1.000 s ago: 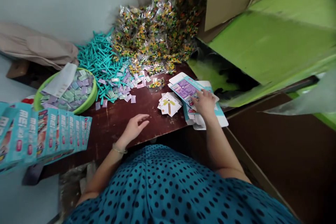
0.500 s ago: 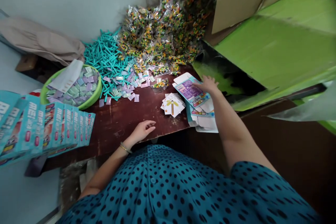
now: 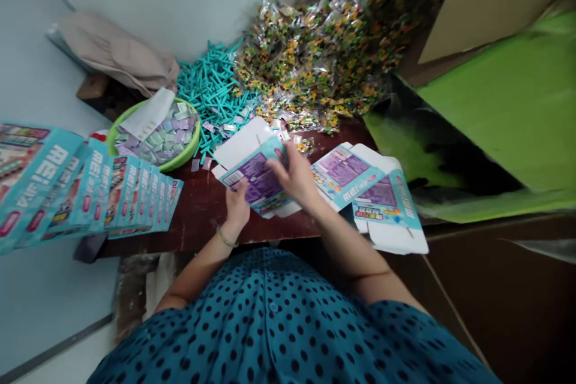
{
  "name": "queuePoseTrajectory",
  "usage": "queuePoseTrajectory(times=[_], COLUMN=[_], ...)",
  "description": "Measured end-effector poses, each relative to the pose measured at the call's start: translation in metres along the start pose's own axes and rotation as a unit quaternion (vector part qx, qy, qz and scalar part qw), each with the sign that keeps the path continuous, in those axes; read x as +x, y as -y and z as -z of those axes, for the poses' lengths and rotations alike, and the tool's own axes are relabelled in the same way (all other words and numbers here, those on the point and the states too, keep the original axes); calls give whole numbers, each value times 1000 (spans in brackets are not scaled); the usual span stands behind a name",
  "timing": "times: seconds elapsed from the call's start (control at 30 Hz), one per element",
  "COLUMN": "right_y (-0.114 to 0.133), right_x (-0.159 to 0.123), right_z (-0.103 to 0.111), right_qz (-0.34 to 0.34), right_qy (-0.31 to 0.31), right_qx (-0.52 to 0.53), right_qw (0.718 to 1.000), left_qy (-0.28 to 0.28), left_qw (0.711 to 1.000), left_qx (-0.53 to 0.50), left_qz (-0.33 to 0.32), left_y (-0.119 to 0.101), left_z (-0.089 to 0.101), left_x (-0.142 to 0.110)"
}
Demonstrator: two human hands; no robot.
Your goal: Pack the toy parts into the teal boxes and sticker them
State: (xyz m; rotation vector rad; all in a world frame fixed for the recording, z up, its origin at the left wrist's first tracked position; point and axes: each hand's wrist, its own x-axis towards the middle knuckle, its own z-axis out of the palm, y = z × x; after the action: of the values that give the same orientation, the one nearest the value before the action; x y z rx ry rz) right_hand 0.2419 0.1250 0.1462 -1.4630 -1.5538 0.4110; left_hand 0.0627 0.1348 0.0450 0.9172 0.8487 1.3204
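Observation:
Both hands hold a flattened blue and purple carton [image 3: 256,175] with white flaps, tilted over the table in front of me. My left hand [image 3: 237,210] is closed on its lower left edge, thumb on the printed face. At the carton's right side, my right hand [image 3: 297,175] grips the edge, with the fingers partly behind it. More flattened cartons [image 3: 346,168] lie to the right, overlapping at the table's front edge. The pile of printed cards is hidden from view behind the carton and hands.
Filled blue boxes [image 3: 135,195] stand in a row at left. Behind them is a green basin [image 3: 194,147] of small sachets. Teal sticks [image 3: 209,81] and clear bags of coloured beads [image 3: 310,66] are heaped at the back. A green sheet [image 3: 508,102] lies at right.
My right hand has brought one flat carton from the right-hand stack to the middle. My left hand, empty before, now grips it too. The view has shifted left.

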Motion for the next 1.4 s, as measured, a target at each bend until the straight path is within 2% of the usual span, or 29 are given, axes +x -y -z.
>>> queuePoseTrajectory(times=[0.03, 0.07, 0.17, 0.23, 0.3, 0.37, 0.47, 0.5, 0.57, 0.63, 0.7, 0.77, 0.83, 0.87, 0.97, 1.03, 1.13, 1.2, 1.23, 1.3, 1.37, 1.4], right_y=[9, 14, 6, -12, -31, -47, -61, -64, -68, -73, -78, -82, -88, -90, -98, -101, -95, -85, -80, -71, -68, -68], right_x=[-13, -24, -42, -47, -52, -63, -86, -93, -105, -113, -117, -115, -104, -95, -56, -29, -7, -11, -17, -31, -40, -40], right_z=[-16, -28, -46, -54, -66, -82, -106, -111, -119, -120, -117, -111, -102, -99, -96, -103, -116, -121, -123, -126, -129, -131], right_qz=[-1, -1, -26, -78, -136, -165, -156, -152, -157, -171, -180, -163, -109, -75, -2, 6, 40, 78, 74, -11, -128, -167], right_qy=[25, 47, 106, 146, 181, 153, 34, 17, 33, 77, 125, 168, 216, 245, 301, 304, 347, 363, 354, 333, 348, 360], right_qx=[5, 4, 11, 84, 190, 253, 248, 247, 259, 269, 258, 219, 162, 135, 86, 59, 20, 42, 72, 156, 235, 261], right_qw=[1000, 999, 994, 983, 955, 941, 955, 957, 952, 945, 941, 947, 957, 957, 950, 951, 937, 927, 930, 930, 898, 880], left_qy=[-42, -59, -10, -9, -42, -60, -28, -11, 25, 53, 39, -28, -104, -124, -108, -90, -102, -114, -116, -112, -102, -100], left_qw=[999, 998, 996, 998, 988, 965, 935, 931, 934, 941, 952, 967, 978, 980, 954, 932, 933, 938, 943, 953, 961, 963], left_qx=[-13, -21, -10, 52, 144, 239, 334, 347, 347, 332, 305, 253, 166, 115, 2, -12, -3, -1, -1, 3, 17, 24], left_qz=[5, 24, 85, 47, -32, -90, -117, -112, -85, -42, 5, 36, 67, 105, 280, 350, 346, 326, 313, 281, 255, 249], left_y=[3, 6, 10, 6, -2, -11, -18, -19, -18, -16, -12, -8, -6, -5, -5, -6, -6, -8, -9, -11, -12, -13], left_z=[2, 6, 25, 39, 51, 62, 78, 84, 95, 103, 104, 101, 96, 94, 94, 97, 103, 105, 106, 106, 105, 103], left_x=[0, -2, -14, -21, -21, -16, -7, -5, -3, -7, -15, -24, -27, -26, -10, 1, 6, 2, -2, -10, -16, -17])
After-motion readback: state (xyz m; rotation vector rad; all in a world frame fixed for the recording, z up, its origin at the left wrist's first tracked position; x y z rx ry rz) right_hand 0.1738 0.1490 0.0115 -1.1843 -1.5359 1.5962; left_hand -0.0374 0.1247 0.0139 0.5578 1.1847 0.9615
